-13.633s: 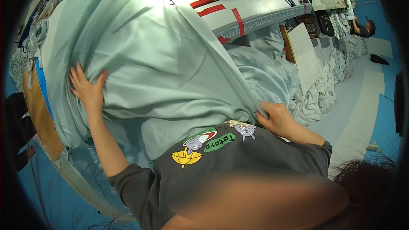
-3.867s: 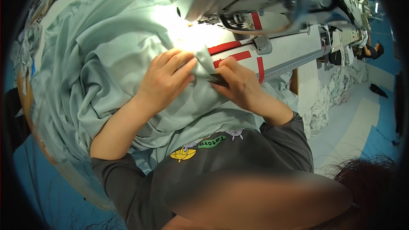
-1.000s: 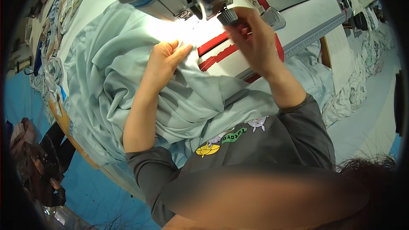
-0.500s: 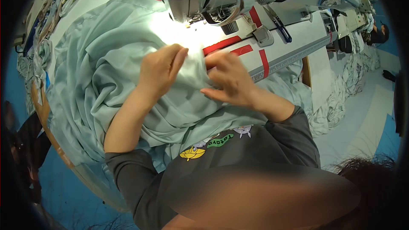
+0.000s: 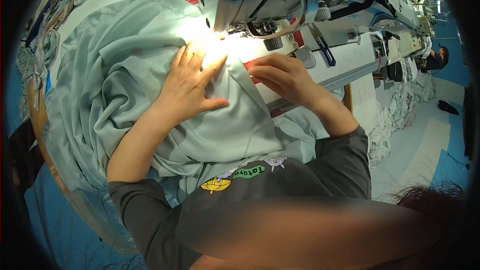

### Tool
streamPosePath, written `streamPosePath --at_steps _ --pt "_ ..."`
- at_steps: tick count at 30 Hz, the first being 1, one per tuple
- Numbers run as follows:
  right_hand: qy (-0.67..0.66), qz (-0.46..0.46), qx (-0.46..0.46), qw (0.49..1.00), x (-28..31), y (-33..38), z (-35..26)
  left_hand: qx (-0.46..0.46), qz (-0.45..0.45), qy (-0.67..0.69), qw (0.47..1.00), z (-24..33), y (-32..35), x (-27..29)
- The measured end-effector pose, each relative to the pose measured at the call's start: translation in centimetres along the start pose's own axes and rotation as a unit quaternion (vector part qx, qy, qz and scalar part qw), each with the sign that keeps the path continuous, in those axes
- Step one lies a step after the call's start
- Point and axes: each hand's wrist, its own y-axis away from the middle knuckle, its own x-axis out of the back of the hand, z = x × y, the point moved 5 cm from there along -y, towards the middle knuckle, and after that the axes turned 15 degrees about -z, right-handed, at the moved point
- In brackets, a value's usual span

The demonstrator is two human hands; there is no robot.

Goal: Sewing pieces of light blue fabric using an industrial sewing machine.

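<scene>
A large pale green cloth (image 5: 230, 135) lies in loose folds over the table and down to my lap. My left hand (image 5: 187, 82) rests flat on it with fingers spread, their tips in the bright lamplight below the sewing machine (image 5: 227, 7). At the cloth's right edge is my right hand (image 5: 282, 77); its fingers are bent and pinched together on that edge, though the thumb is mostly hidden. The machine's needle area is partly lost in glare, just beyond my left fingertips.
Scissors (image 5: 322, 45) with dark blue handles lie on the machine bed, right of my right hand. A measuring strip (image 5: 332, 82) runs along the table's front edge. Heaped cloth (image 5: 402, 107) lies on the right, more fabric (image 5: 47, 55) at the left. Another person (image 5: 436, 61) is far right.
My left hand has opened from a closed grip and flattened on the cloth. My right hand has moved slightly right, and the cloth's edge now lies straighter between my hands.
</scene>
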Motion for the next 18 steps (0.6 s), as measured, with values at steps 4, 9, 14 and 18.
streamPosePath --at_steps 4,9,14,18 --pt "0.068 -0.034 0.056 0.995 -3.4 -2.5 2.1 -0.009 -0.035 -0.005 0.999 -0.6 -0.4 0.4" --pt "0.072 0.009 -0.004 0.997 -4.1 -2.2 2.5 -0.013 -0.041 0.003 0.999 -1.4 -1.1 0.7" --pt "0.091 0.034 -0.078 0.992 -6.0 -1.5 3.9 -0.042 -0.07 0.024 0.996 -1.9 -2.3 1.5" --pt "0.124 0.023 -0.087 0.988 -5.1 -1.2 4.1 -0.053 -0.064 0.018 0.996 -1.8 -2.4 1.3"
